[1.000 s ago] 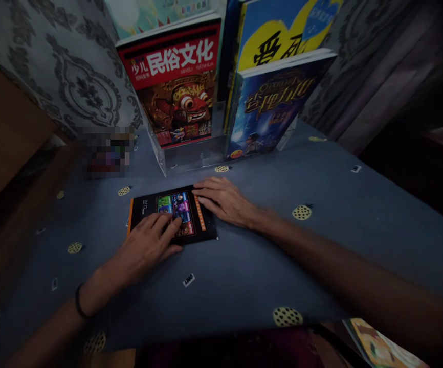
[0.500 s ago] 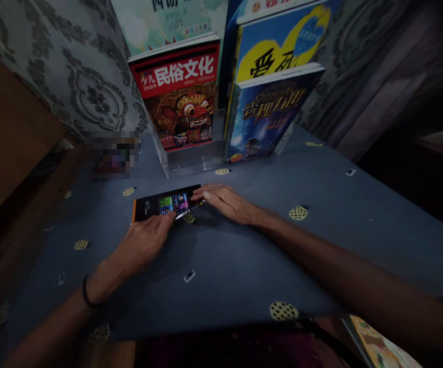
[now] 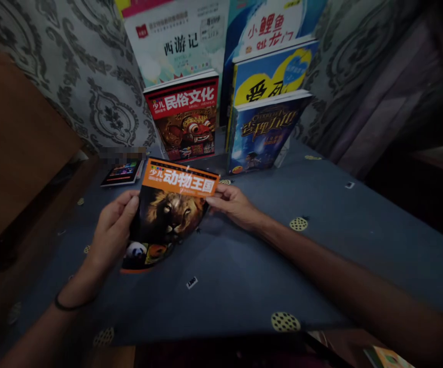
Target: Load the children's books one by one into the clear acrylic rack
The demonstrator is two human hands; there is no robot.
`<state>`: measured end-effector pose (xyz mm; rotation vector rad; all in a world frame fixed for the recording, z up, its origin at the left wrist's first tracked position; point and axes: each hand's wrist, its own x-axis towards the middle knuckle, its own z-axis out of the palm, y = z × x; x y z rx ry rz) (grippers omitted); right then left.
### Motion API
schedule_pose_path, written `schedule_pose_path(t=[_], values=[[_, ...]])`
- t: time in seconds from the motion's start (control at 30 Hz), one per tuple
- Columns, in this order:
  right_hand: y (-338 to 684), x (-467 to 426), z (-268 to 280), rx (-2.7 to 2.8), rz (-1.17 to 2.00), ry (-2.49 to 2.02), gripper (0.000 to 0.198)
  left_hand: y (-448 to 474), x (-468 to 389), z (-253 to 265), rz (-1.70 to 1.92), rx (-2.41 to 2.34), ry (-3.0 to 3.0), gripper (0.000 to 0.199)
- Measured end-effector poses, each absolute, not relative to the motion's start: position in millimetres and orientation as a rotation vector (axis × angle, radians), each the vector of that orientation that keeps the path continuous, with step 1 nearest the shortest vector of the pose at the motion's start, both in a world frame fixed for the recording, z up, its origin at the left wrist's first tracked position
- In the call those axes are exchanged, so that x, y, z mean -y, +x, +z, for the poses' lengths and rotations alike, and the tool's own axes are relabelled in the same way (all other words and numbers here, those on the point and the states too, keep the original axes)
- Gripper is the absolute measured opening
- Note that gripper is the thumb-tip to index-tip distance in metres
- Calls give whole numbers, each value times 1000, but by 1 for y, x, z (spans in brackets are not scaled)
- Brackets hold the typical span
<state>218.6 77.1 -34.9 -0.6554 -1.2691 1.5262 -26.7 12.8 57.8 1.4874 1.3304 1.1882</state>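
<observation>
The lion-covered book [image 3: 173, 209] is tilting just left of the frame's centre, its lower right side curving, over the blue worktop [image 3: 267, 266]. My left grip [image 3: 110, 227] is clamping its left edge, thumb on the cover; my right grip [image 3: 237, 205] is pinching its upper right corner. Beyond, left of centre, a dark-covered book [image 3: 119, 174] is lying on the worktop, partly pixelated. At upper centre, a red-topped book [image 3: 185, 120] and a dark blue book [image 3: 265, 133] are standing, with a pale green book [image 3: 179, 43] and a blue-and-yellow book [image 3: 275, 71] rising behind them.
</observation>
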Motion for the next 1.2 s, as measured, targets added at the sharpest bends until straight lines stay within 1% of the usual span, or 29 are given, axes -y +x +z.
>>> schedule_pose_path(t=[0.1, 0.23, 0.3, 0.4, 0.47, 0.53, 0.63, 0.7, 0.77, 0.93, 1.1, 1.2], values=[[218, -71, -23, 1181, 1643, -627, 42, -22, -15, 44, 1232, -1272, 1246, 43], [225, -74, -20, 1260, 1638, -747, 40, -29, -19, 10, 1063, -1250, 1146, 45], [229, -79, -25, 1405, 1624, -872, 41, -38, -20, -3, 900, -1324, 1253, 46], [234, -86, -35, 1610, 1534, -1111, 42, -51, -23, -11, 708, -1548, 1708, 34], [235, -87, -37, 1688, 1434, -1233, 39, -56, -27, -12, 616, -1681, 2021, 26], [236, -85, -37, 1780, 1260, -1302, 35, -58, -34, -14, 572, -1723, 2207, 24], [235, -78, -34, 1954, 766, -1375, 33, -58, -48, -22, 664, -1640, 2364, 24], [230, -71, -33, 2037, 477, -1366, 31, -59, -59, -30, 726, -1559, 2444, 24], [220, -65, -32, 2121, 337, -1289, 29, -61, -65, -39, 741, -1514, 2497, 24], [177, -60, -29, 2501, 301, -872, 27, -66, -67, -58, 808, -1493, 2576, 27], [137, -66, -33, 2692, 267, -824, 54, -71, -68, -66, 879, -1464, 2602, 32], [130, -70, -36, 2727, 281, -825, 54, -74, -71, -67, 903, -1446, 2596, 33]])
